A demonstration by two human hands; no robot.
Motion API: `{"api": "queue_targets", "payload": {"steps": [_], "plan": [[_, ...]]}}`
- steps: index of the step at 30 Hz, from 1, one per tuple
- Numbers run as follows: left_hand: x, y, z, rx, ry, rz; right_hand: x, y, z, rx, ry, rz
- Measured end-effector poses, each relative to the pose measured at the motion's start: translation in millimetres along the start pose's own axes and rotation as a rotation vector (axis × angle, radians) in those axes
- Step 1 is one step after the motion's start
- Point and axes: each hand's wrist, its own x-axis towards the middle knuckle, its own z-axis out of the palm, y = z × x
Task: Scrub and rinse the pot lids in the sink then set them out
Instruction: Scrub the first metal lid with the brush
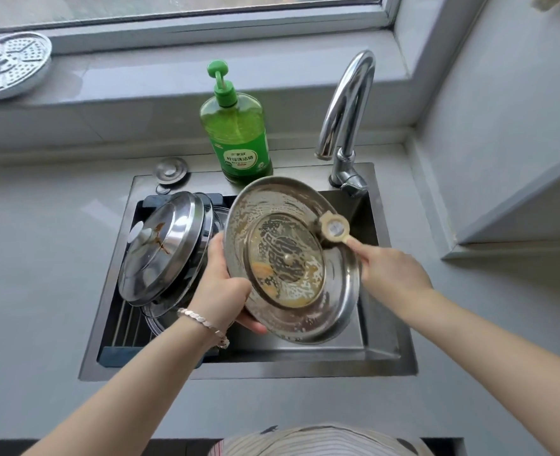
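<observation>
Over the sink [305,370], the left hand [221,287] curls its fingers round the rim of a tilted, soapy pot lid [334,291], while the right hand [390,269] closes its fingers on a scrub brush [332,227] set against the lid's upper edge.

The green soap bottle [235,126], standing beyond the left hand [221,284], bears a label [243,159] reading "柠檬洗洁精". The smaller brand line above it and the fine print below are too blurred to read.
</observation>
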Motion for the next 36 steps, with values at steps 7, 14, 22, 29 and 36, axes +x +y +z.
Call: {"api": "queue_targets", "payload": {"steps": [7,14,22,29,36], "plan": [[9.7,7.0,-1.3,-0.051,0.099,0.028,-31.6,-2.3,-2.1,-0.17,-0.153,-0.047],[16.1,0.4,2.4,0.056,0.047,0.068,-51.1,-11.7,-7.4,0.176,-0.45,-0.12],[20.8,-4.0,6.0,0.029,0.077,0.054,-51.6,-9.6,-0.7,0.263,-0.502,-0.105],[28.1,-8.1,10.4,-0.012,0.111,0.015,-43.4,4.3,5.7,0.191,-0.377,-0.042],[41.4,-21.4,25.4,-0.072,0.122,-0.047,-20.3,41.0,7.0,0.254,-0.298,0.162]]}}
